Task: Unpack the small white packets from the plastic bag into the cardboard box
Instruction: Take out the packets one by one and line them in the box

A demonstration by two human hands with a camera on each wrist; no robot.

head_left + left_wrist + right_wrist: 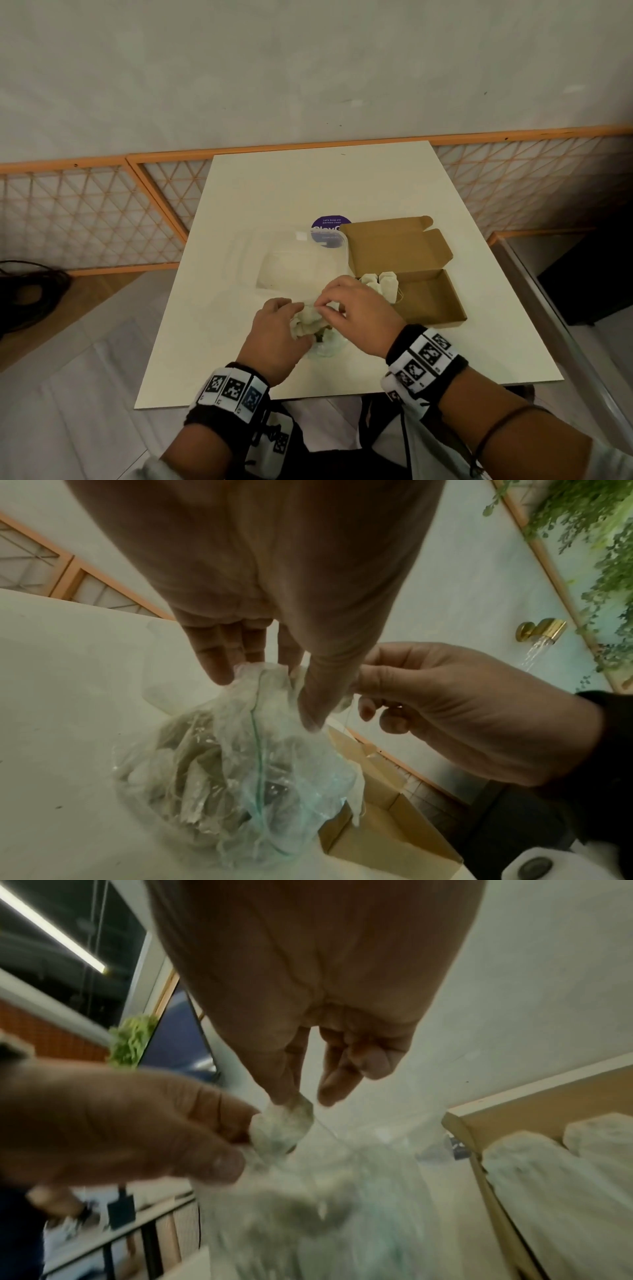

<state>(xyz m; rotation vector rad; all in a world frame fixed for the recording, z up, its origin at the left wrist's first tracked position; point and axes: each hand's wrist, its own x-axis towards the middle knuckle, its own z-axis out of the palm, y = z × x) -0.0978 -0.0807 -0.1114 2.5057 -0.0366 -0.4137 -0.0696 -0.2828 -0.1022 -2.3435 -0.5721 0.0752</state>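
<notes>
A clear plastic bag (222,777) with several white packets inside sits on the white table (274,192). My left hand (294,310) grips its bunched top. In the left wrist view the left hand's fingers (219,664) close on that crumpled neck. My right hand (327,305) is at the bag's mouth, its thumb and forefinger pinching one small white packet (284,1126). Just to the right lies the open cardboard box (431,301), with a few packets (380,284) standing at its left end.
A clear plastic container (298,263) stands behind the hands, beside the box's raised lid (394,246). A purple round sticker (330,222) shows behind it. Orange lattice railing (85,212) runs beyond the table's far edge.
</notes>
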